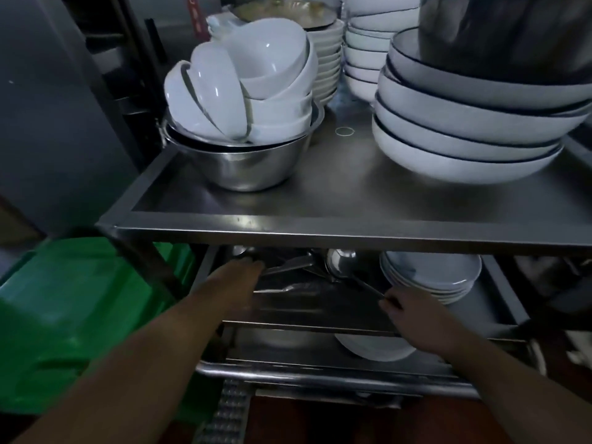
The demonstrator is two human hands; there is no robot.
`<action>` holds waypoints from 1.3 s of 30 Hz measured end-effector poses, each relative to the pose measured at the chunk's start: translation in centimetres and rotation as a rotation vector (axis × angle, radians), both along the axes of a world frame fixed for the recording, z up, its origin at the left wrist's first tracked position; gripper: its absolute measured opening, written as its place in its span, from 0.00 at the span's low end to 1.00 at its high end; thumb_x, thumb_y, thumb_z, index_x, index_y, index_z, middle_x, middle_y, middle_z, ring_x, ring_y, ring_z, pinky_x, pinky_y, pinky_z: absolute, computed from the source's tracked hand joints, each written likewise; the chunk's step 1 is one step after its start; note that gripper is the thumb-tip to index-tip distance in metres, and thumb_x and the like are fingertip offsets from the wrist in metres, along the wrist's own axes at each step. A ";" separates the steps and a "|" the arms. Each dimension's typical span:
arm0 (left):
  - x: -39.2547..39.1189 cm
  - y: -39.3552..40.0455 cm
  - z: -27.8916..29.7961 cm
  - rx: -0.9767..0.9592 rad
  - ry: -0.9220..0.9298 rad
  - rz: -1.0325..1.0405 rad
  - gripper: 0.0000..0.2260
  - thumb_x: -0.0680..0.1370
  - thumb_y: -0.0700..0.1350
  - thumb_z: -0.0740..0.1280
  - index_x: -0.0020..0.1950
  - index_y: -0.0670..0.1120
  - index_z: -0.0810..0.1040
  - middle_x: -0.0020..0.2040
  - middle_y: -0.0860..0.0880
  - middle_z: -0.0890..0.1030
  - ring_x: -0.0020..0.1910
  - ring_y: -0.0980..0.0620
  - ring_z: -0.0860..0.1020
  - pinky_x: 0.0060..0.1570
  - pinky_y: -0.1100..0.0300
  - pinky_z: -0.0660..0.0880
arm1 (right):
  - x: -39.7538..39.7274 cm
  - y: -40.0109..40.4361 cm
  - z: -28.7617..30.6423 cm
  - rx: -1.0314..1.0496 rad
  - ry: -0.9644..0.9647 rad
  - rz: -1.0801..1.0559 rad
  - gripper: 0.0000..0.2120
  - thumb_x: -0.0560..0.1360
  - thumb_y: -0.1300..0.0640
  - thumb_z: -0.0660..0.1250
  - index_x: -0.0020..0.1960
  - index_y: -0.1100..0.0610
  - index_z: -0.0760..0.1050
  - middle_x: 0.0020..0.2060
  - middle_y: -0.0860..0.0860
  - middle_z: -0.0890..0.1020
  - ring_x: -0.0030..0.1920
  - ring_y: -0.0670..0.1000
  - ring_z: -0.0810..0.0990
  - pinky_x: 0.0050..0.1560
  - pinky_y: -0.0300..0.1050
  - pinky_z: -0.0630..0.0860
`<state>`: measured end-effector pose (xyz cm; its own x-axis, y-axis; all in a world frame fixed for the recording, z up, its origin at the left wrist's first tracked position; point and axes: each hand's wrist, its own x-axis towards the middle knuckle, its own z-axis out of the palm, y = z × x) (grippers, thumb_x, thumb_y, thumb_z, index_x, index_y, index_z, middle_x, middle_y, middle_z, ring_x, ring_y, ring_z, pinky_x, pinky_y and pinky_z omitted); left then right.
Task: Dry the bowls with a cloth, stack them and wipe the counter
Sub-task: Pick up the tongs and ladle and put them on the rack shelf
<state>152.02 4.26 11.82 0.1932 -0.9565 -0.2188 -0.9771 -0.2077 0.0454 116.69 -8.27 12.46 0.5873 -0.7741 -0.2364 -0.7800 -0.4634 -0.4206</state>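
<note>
Reaching into the middle shelf: your left hand, fingers straight, grip released among metal utensils; your right hand, grip pinching a ladle handle. Top surface: white bowls tilted in a steel basin, left; dark-rimmed bowls stacked, right. Green crate beside.

No text is showing clearly enough to be read. A red label is hanging at the upper middle of the frame, behind the white bowls, and its pale marks are staying too blurred to make out.
</note>
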 end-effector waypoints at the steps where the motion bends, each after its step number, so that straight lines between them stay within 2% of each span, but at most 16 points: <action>1: 0.2 -0.3 -0.2 0.010 0.008 -0.002 0.20 0.75 0.45 0.71 0.68 0.48 0.77 0.62 0.43 0.81 0.58 0.40 0.82 0.55 0.51 0.79 | 0.0 -0.1 0.0 0.000 0.008 0.003 0.12 0.85 0.48 0.63 0.47 0.51 0.79 0.35 0.49 0.80 0.36 0.46 0.79 0.36 0.43 0.70; 6: 1.2 -1.3 -1.3 0.042 0.005 -0.049 0.23 0.75 0.40 0.72 0.70 0.48 0.76 0.64 0.44 0.80 0.61 0.41 0.81 0.58 0.51 0.79 | 0.1 -0.2 0.4 -0.016 0.057 0.029 0.10 0.85 0.46 0.63 0.51 0.48 0.79 0.37 0.47 0.81 0.37 0.45 0.79 0.41 0.46 0.76; 10: 1.7 -1.5 -2.1 0.065 0.031 -0.082 0.22 0.75 0.38 0.69 0.70 0.49 0.77 0.63 0.45 0.80 0.61 0.42 0.81 0.58 0.50 0.79 | 0.9 0.0 0.6 -0.017 0.100 0.075 0.10 0.85 0.46 0.61 0.53 0.48 0.79 0.41 0.46 0.82 0.40 0.46 0.81 0.46 0.49 0.79; 13: 2.0 -1.5 -2.7 0.060 0.071 -0.068 0.23 0.75 0.37 0.68 0.70 0.50 0.77 0.63 0.45 0.79 0.61 0.42 0.80 0.59 0.50 0.78 | 1.7 -0.1 0.3 -0.040 0.148 0.135 0.11 0.85 0.45 0.61 0.53 0.48 0.79 0.42 0.46 0.81 0.42 0.46 0.80 0.45 0.47 0.77; 17: 2.6 -1.4 -3.4 0.019 0.111 -0.039 0.26 0.75 0.36 0.69 0.72 0.50 0.76 0.64 0.45 0.78 0.61 0.43 0.80 0.61 0.50 0.78 | 2.7 -0.4 -0.7 -0.080 0.199 0.198 0.09 0.85 0.44 0.60 0.47 0.43 0.72 0.37 0.43 0.75 0.38 0.41 0.75 0.36 0.41 0.68; 20: 2.8 -1.3 -3.7 0.008 0.147 -0.021 0.29 0.74 0.35 0.70 0.74 0.51 0.75 0.66 0.46 0.78 0.64 0.43 0.79 0.63 0.51 0.77 | 3.2 -0.9 -1.5 -0.110 0.237 0.223 0.08 0.85 0.42 0.59 0.47 0.41 0.70 0.36 0.42 0.73 0.37 0.40 0.74 0.36 0.42 0.67; 24: 2.6 -0.6 -4.0 -0.004 0.167 0.002 0.36 0.72 0.40 0.74 0.79 0.51 0.69 0.75 0.48 0.71 0.71 0.44 0.73 0.70 0.47 0.74 | 3.7 -1.7 -2.0 -0.106 0.247 0.232 0.08 0.85 0.42 0.59 0.51 0.43 0.74 0.39 0.42 0.76 0.41 0.44 0.78 0.42 0.47 0.75; 27: 2.5 0.1 -4.0 -0.026 0.186 0.011 0.37 0.72 0.45 0.72 0.80 0.51 0.67 0.76 0.48 0.69 0.74 0.43 0.70 0.72 0.46 0.72 | 4.0 -2.0 -2.2 -0.080 0.250 0.236 0.10 0.85 0.43 0.60 0.55 0.45 0.77 0.47 0.45 0.81 0.46 0.47 0.81 0.51 0.51 0.81; 29: 2.4 0.6 -3.8 -0.029 0.208 0.026 0.36 0.73 0.47 0.71 0.81 0.53 0.66 0.76 0.49 0.69 0.75 0.44 0.69 0.73 0.46 0.70 | 4.2 -2.4 -2.5 -0.076 0.255 0.252 0.10 0.84 0.42 0.60 0.56 0.45 0.78 0.49 0.47 0.83 0.48 0.48 0.82 0.53 0.53 0.81; 34: 1.9 1.4 -3.4 -0.053 0.213 0.064 0.34 0.75 0.50 0.69 0.81 0.55 0.65 0.76 0.51 0.69 0.74 0.46 0.69 0.72 0.46 0.70 | 4.9 -3.0 -3.5 -0.063 0.262 0.270 0.09 0.85 0.42 0.59 0.55 0.43 0.77 0.50 0.45 0.82 0.48 0.46 0.80 0.53 0.50 0.79; 37: 1.7 1.7 -3.3 -0.060 0.211 0.085 0.33 0.75 0.51 0.68 0.80 0.56 0.65 0.75 0.51 0.70 0.74 0.46 0.69 0.73 0.46 0.70 | 5.4 -3.2 -4.2 -0.074 0.243 0.264 0.08 0.85 0.43 0.59 0.53 0.43 0.76 0.47 0.44 0.80 0.45 0.44 0.79 0.47 0.47 0.76; 39: 1.6 1.8 -3.3 -0.073 0.219 0.093 0.33 0.75 0.52 0.68 0.80 0.57 0.65 0.75 0.52 0.70 0.74 0.46 0.69 0.73 0.46 0.70 | 6.0 -3.0 -4.7 -0.097 0.238 0.265 0.08 0.85 0.44 0.60 0.53 0.44 0.76 0.48 0.45 0.80 0.46 0.46 0.80 0.45 0.46 0.74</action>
<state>153.60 6.09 8.54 0.2363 -0.9517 -0.1960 -0.9191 -0.2844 0.2726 122.68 -11.28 7.76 0.7078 -0.6281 -0.3233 -0.6983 -0.6913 -0.1856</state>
